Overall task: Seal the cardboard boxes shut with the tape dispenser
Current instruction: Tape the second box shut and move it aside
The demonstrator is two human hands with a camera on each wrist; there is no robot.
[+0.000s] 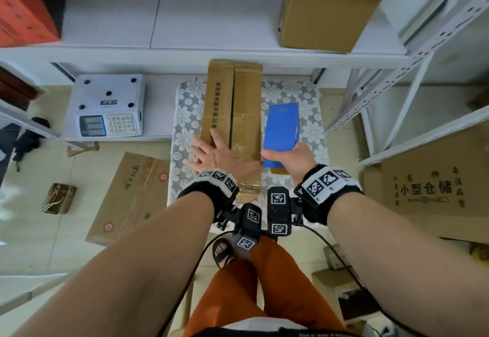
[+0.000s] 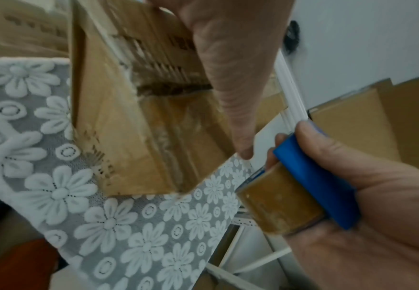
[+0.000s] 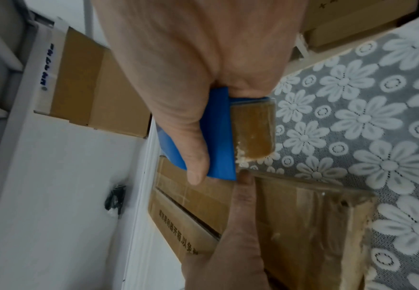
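Observation:
A long cardboard box (image 1: 232, 103) lies lengthwise on a lace-covered table (image 1: 291, 90). A dark gap runs between its top flaps, and shiny tape covers its near end. My left hand (image 1: 211, 151) presses flat on the near end with fingers spread, its thumb (image 3: 243, 215) stretched toward the dispenser. My right hand (image 1: 287, 155) grips a blue tape dispenser (image 1: 281, 127) just right of the box's near end. The dispenser's brown tape roll (image 2: 278, 204) faces the box (image 2: 119, 137) and hovers over the lace. In the right wrist view my thumb lies across the dispenser's blue shell (image 3: 218, 137).
A white weighing scale (image 1: 108, 106) sits on a low shelf to the left. Another cardboard box (image 1: 325, 8) stands on the upper shelf behind. Flattened cardboard (image 1: 132, 196) lies on the floor at left. A white metal rack (image 1: 397, 85) and a printed carton (image 1: 428, 185) stand at right.

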